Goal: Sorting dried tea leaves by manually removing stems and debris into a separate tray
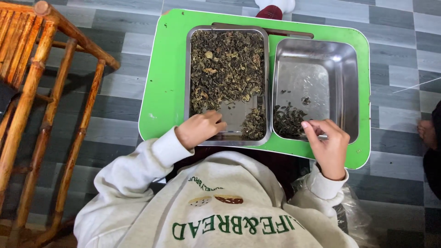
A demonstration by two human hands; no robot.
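Two steel trays sit side by side on a small green table (165, 92). The left tray (189, 82) is mostly covered with dried, curled dark-green leaves (225, 64), with a bare patch and a small separate heap near its front. My left hand (198, 128) rests at that tray's front edge, fingers curled onto the bare patch. The right tray (344, 92) is mostly bare, with a small pile of dark leaves (287, 120) at its front left. My right hand (327, 142) hovers at its front rim, fingertips pinched together beside that pile; whether it holds a leaf is hidden.
A wooden bamboo chair (41, 92) stands at the left on the grey tiled floor. Another person's hand (427, 133) shows at the right edge. A crumpled clear plastic bag (353, 216) lies by my right side. A foot in a white sock (275, 7) is beyond the table.
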